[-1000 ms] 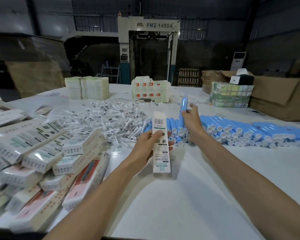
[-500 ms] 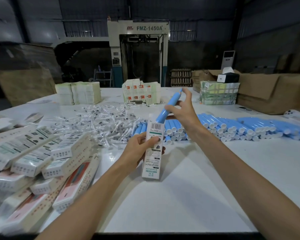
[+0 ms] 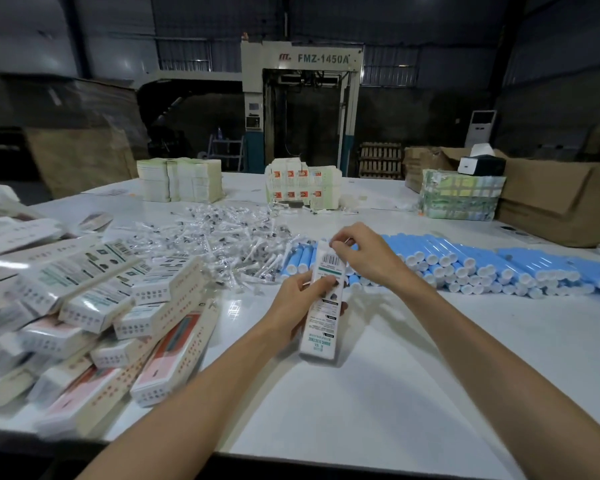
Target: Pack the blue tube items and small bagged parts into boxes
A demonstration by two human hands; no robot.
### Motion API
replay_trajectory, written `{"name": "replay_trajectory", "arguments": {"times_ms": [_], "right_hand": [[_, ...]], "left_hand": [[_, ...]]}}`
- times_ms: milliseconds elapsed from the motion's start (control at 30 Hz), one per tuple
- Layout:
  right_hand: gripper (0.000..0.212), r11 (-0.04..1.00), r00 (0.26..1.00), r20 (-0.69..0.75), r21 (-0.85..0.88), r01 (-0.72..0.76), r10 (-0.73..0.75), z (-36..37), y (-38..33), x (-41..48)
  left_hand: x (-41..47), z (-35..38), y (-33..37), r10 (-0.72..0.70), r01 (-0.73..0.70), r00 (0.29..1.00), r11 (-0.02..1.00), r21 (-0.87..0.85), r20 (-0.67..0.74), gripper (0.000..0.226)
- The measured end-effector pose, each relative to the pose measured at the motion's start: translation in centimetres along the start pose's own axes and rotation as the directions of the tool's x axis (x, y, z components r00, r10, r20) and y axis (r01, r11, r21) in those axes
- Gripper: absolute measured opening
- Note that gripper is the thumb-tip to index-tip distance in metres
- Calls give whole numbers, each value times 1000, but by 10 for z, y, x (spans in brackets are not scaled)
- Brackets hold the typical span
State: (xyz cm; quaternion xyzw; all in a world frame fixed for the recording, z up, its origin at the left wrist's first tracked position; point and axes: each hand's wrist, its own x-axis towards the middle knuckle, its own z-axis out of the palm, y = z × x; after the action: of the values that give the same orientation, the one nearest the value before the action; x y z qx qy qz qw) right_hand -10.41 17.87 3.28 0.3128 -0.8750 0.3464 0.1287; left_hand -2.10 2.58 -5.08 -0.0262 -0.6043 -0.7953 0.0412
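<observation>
My left hand grips a long white box upright over the white table, barcode end up. My right hand is at the box's top end, fingers curled and pinching there; the blue tube it carried is no longer visible, so it seems to be inside the box. A long row of blue tubes with white caps lies just behind my hands. A heap of small clear bagged parts spreads to the left of the tubes.
A pile of packed white and red boxes covers the table's left side. Stacks of flat cartons and a wrapped bundle stand at the far edge. Brown cardboard boxes sit at the right.
My right hand lifted a blue tube from the row, tilted it toward the box mouth, and now sits at the box's top with the tube out of sight. The box stayed in my left hand.
</observation>
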Motion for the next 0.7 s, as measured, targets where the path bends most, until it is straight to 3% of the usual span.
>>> {"name": "replay_trajectory", "arguments": {"times_ms": [67,133,267,367,433,567,700], "right_hand": [[17,996,993,-81,-34,84,-86,13,-12,5],[14,984,984,-55,-77,164,-168,30,-30,16],[10,952,942,289,-197,233,-171,82,-69,47],[14,892,864,498,-351,286,-81,127,-84,63],[15,859,855,516,-418,296,-44,150,-86,68],[39,853,868,497,-448,268,-13,170,-80,78],[34,877,891,454,-420,232,-17,172,-76,80]], "left_hand": [[1,2,-4,-25,24,999,999,-36,-28,30],[3,5,-9,-43,41,999,998,-57,-32,32],[9,4,-21,-91,86,995,991,-103,-46,19],[12,-1,-28,-113,110,993,986,-127,-22,33],[13,-3,-29,-148,138,987,980,-144,-63,35],[18,-6,-30,-172,149,981,963,-223,-86,39],[18,-7,-29,-186,170,980,964,-205,-64,40]]}}
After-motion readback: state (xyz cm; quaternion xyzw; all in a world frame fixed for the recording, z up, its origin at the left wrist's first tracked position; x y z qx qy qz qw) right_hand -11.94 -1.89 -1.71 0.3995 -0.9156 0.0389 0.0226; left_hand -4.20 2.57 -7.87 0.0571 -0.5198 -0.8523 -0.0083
